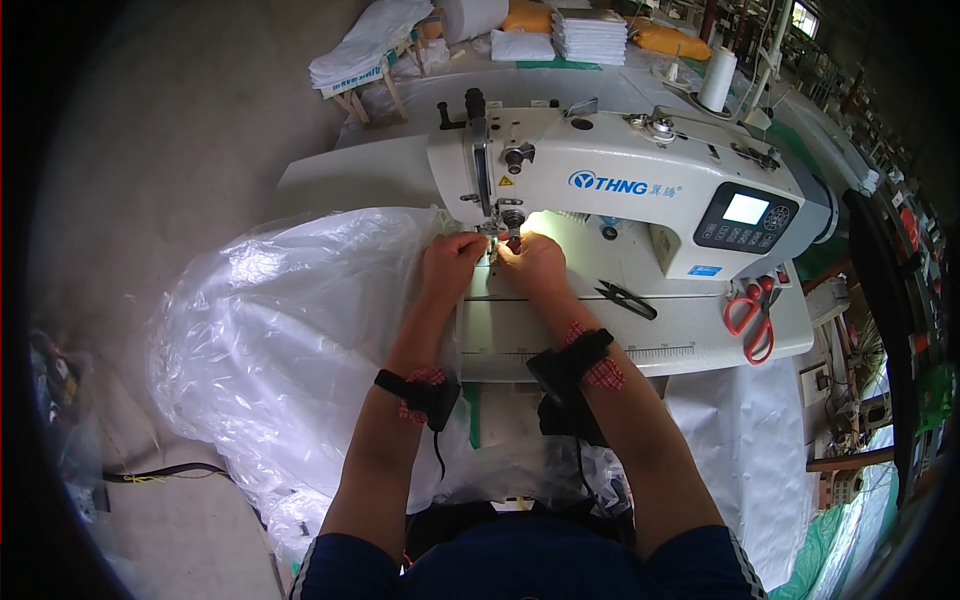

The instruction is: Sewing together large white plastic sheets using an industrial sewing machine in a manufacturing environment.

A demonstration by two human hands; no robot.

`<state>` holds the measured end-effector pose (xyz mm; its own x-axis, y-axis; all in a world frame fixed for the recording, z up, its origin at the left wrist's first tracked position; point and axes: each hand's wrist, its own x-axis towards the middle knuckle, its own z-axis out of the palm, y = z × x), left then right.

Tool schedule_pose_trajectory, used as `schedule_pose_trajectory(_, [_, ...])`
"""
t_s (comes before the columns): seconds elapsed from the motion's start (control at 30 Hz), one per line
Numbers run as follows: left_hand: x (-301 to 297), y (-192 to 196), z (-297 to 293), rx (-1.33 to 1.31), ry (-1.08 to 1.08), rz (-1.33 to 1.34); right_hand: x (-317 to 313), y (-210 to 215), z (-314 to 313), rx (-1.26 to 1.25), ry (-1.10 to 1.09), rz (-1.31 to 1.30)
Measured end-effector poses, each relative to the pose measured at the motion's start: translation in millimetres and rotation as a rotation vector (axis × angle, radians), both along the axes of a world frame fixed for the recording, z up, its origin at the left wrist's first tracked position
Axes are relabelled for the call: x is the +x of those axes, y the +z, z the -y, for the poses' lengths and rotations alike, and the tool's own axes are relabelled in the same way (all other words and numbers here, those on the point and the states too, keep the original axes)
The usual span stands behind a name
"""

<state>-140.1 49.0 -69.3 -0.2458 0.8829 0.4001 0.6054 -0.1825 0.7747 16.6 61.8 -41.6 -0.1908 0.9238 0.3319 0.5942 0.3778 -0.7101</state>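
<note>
- Two bare forearms rise from dark blue sleeves (345, 568), each wearing one black strap, left strap (428, 397) and right strap (575, 365), over red checked cloth.
- Glossy, crumpled, milky sheeting (290, 320), one billowing heap, hangs over the worktop's left edge; its far right corner reaches the left hand.
- The smooth, pale worktop (690, 312) has a rounded right end and a printed ruler scale (655, 351) along its near edge.
- Near the right edge lies one pair of scissors (767, 318) with looped red handles; farther in, one pair of black snips (628, 299).
- The left hand (455, 263) and right hand (534, 266) meet under the needle, just beside each other — fingers bent, tips drawn in close; whether they are clamped on the sheeting's edge I cannot tell.
- One white sewing machine (590, 150), smooth-cased, spans the worktop: blue lettering (622, 184) on its arm, one yellow triangular label (506, 182), one blue sticker (705, 271), and a black control panel (745, 218) with a lit screen.
- Behind stand one white thread cone (717, 80), one stack of flat white pieces (590, 40) — and two orange-yellow bundles (670, 41).
</note>
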Motion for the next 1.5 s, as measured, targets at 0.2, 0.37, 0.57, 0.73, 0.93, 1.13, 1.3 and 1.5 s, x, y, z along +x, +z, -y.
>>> schedule_pose_trajectory(0.2, [0, 1, 0, -0.001, -0.01, -0.002, 0, 1, 1, -0.003, 0.003, -0.021])
schedule_pose_trajectory(0.37, [2, 3, 3, 0.034, -0.003, -0.052, 0, -1, 0, -0.044, 0.03, -0.06])
schedule_pose_trajectory(0.57, [3, 6, 3, 0.009, -0.004, -0.028, 3, 1, 0, -0.055, 0.067, -0.079])
schedule_pose_trajectory(0.73, [6, 7, 4, -0.022, 0.006, 0.027, 1, 2, 0, 0.017, 0.064, -0.067])
schedule_pose_trajectory(0.93, [3, 10, 6, 0.202, 0.031, -0.097, 0, -10, -5, 0.039, 0.005, -0.115])
schedule_pose_trajectory(1.13, [12, 30, 23, 0.366, -0.012, 0.181, 5, 2, 1, 0.188, -0.047, -0.299])
schedule_pose_trajectory(1.3, [-1, 58, 54, 0.361, 0.011, 0.016, 63, 17, 77, -0.535, 0.14, -0.709])
schedule_pose_trajectory(1.5, [-36, 52, 72, 0.064, -0.143, -0.694, 135, -26, 185, -1.092, 0.779, 0.033])
